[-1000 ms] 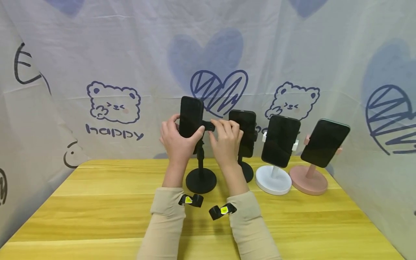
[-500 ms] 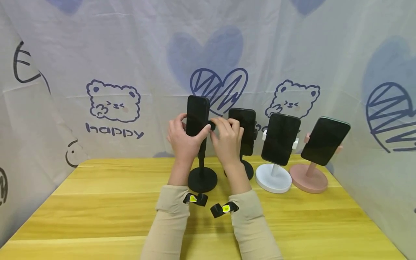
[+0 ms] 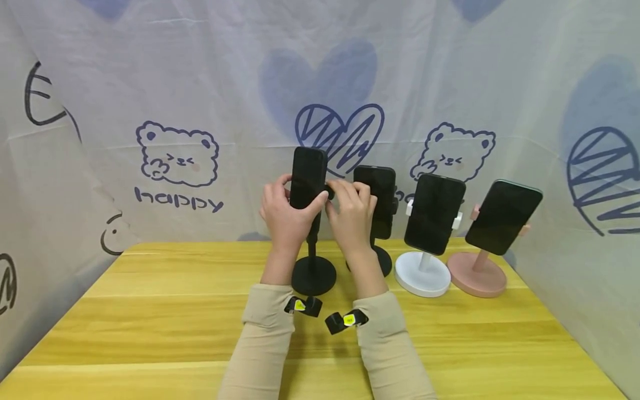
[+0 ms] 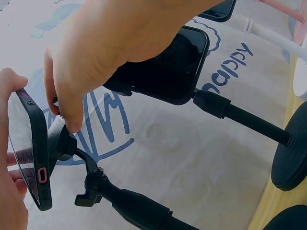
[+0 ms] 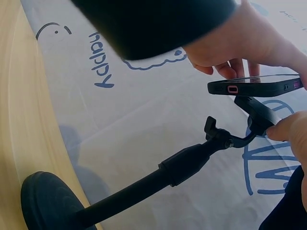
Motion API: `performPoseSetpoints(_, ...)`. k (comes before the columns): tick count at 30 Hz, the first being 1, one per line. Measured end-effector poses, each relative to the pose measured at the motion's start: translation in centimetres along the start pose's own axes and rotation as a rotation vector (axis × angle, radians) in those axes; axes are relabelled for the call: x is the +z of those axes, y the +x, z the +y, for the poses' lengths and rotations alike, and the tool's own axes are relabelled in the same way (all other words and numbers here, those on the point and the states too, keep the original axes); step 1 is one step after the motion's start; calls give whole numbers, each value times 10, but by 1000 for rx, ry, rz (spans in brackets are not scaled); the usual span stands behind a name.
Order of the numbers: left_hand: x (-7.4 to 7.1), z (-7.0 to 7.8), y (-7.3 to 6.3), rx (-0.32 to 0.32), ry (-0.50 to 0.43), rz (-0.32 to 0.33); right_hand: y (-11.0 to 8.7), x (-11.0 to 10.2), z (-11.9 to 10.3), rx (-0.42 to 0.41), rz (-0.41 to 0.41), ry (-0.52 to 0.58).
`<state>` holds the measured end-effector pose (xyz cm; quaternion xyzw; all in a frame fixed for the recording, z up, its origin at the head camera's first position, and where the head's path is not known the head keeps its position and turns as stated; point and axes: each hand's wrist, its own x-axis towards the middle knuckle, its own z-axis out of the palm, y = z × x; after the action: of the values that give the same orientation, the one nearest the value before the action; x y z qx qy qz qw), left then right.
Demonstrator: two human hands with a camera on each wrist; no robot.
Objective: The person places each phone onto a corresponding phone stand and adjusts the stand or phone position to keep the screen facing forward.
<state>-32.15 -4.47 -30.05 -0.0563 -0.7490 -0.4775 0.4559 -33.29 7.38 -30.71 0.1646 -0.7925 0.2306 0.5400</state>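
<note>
In the head view my left hand (image 3: 289, 218) grips a black smartphone (image 3: 306, 176) by its side edges, fingers on the far edge and thumb on the near one. The phone stands upright in front of the clamp of a black phone stand (image 3: 314, 276). My right hand (image 3: 352, 218) pinches that clamp (image 5: 261, 117) from the right side. From the right wrist view, the phone's back is close to the clamp at one end, with a gap widening along it. Whether they touch is unclear. The stand's jointed neck (image 4: 98, 182) shows below the clamp in the left wrist view.
To the right stand several phones on stands: one on a black stand (image 3: 375, 203) partly behind my right hand, one on a white stand (image 3: 422, 280), one on a pink stand (image 3: 477, 280). A printed cloth (image 3: 200, 72) hangs behind the wooden table (image 3: 175, 316).
My left hand and the phone have shifted right, towards my right hand. The phone has turned so its right edge shows, covering more of the clamp. My right hand has stayed nearly in place.
</note>
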Motion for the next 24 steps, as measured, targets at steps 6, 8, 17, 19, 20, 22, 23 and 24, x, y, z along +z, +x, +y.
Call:
performPoseSetpoints(6,0,3,-2,-9,41,-12,0,-1,0,3,-3,5)
performPoseSetpoints(8,0,4,-2,-15,50,-15,0,-1,0,5,-7,7)
performPoseSetpoints(17,1,11,-4,-50,85,-54,0,-3,1,2,-5,21)
performPoseSetpoints(19,2,12,-5,-49,96,-72,-1,-3,2,-3,1,19)
performPoseSetpoints(20,3,13,-6,-46,101,-79,-1,-4,2,-5,4,18)
performPoseSetpoints(22,5,13,-7,-41,111,-80,-1,-3,3,-7,8,18)
performPoseSetpoints(23,5,13,-7,-42,121,-74,-1,-3,3,-8,8,19)
performPoseSetpoints(24,6,13,-7,-44,130,-66,-1,-2,3,-10,9,19)
